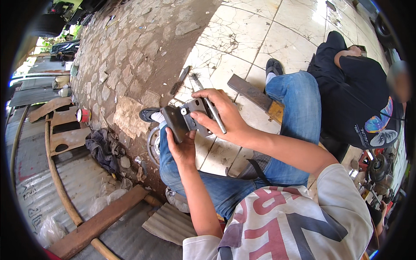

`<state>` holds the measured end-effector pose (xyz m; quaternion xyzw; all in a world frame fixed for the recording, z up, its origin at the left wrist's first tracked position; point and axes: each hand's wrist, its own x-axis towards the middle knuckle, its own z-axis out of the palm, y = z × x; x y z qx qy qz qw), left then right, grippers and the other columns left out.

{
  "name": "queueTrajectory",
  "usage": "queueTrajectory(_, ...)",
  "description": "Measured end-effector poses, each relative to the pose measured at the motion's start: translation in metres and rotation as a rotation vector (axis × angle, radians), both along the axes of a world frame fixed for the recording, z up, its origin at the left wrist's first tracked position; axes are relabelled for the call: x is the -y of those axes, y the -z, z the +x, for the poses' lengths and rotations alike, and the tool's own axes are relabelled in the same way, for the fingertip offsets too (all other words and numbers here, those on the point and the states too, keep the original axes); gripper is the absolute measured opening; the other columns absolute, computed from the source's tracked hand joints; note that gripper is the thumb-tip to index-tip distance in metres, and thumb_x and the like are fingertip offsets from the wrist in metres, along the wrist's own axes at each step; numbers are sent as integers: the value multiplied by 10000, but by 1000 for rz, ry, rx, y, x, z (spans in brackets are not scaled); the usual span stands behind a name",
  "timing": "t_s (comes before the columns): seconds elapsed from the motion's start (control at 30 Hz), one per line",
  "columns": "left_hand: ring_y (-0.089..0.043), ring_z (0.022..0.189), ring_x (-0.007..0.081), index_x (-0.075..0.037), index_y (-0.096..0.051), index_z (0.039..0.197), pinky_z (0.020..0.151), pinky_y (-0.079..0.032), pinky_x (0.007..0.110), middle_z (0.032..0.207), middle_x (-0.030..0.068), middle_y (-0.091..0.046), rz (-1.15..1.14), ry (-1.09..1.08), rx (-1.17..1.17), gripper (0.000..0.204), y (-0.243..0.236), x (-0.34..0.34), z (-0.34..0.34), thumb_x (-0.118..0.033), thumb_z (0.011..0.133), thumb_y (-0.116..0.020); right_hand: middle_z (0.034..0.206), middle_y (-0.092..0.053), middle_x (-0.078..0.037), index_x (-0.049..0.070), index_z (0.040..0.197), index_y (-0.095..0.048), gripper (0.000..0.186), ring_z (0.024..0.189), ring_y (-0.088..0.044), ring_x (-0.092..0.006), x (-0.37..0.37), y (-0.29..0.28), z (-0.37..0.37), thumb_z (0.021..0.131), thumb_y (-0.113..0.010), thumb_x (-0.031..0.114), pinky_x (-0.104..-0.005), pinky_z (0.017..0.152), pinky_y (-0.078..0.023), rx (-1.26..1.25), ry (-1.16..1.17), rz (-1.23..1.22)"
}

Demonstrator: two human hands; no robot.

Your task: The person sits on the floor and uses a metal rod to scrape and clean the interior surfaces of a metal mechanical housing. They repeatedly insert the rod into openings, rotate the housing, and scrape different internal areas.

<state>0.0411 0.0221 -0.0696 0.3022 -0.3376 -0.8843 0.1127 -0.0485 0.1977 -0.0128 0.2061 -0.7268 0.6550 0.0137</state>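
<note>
My left hand (184,149) is closed around the lower edge of a dark metal part (174,124), a smooth, rectangular block shape. Against it sits a grey metal plate (200,105) with holes and a pale round spot; whether the two are one piece I cannot tell. The fingers of my right hand (223,115) touch the plate's edge. That hand also grips a thin silver-handled brush (213,113), its dark bristles pointing away from me. Beyond my hands, a black brush (180,81) lies on the floor where tile meets stone.
A dark metal bar (249,89) with a yellow end lies by my right knee. Left of my legs are a metal disc (153,145), a dark cloth (104,149) and a red tin (83,115). A person in black (351,95) sits close on the right.
</note>
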Motion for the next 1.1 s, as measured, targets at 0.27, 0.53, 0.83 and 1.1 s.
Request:
queueTrajectory(0.27,-560,1217,249,-95,-552,1343,938,-495,463,1322,88,-601,-147,82,131,609,-15,18,1,-573,968,-531,1198,-631,-172,21,1234,-591,463,1129,-601,-317,-2,1,-9,884,-738,286,-404,979,-459,37,-123,-47)
queueTrajectory(0.53,-433,1364,269,-94,-379,1506,1134,-349,428,1490,114,-446,-382,338,121,756,-16,19,-6,-652,995,-395,1252,-619,-197,21,1324,-551,626,1178,-607,-307,0,10,-34,845,-784,350,-413,991,-476,167,-385,-187)
queueTrajectory(0.83,-575,1231,280,-57,-412,1461,1020,-486,435,1381,129,-552,-310,220,217,740,-9,15,-5,-630,993,-417,1242,-645,-175,147,1338,-592,561,1190,-600,-370,-2,-9,-22,828,-788,273,-442,974,-517,-353,-269,124)
queueTrajectory(1.1,-539,1265,295,-64,-403,1467,1019,-467,453,1399,140,-533,-364,121,353,826,-43,0,-8,-713,956,-406,1315,-614,-181,92,1379,-542,454,1178,-625,-325,5,-2,-26,940,-655,116,-405,984,-505,-124,-285,-12)
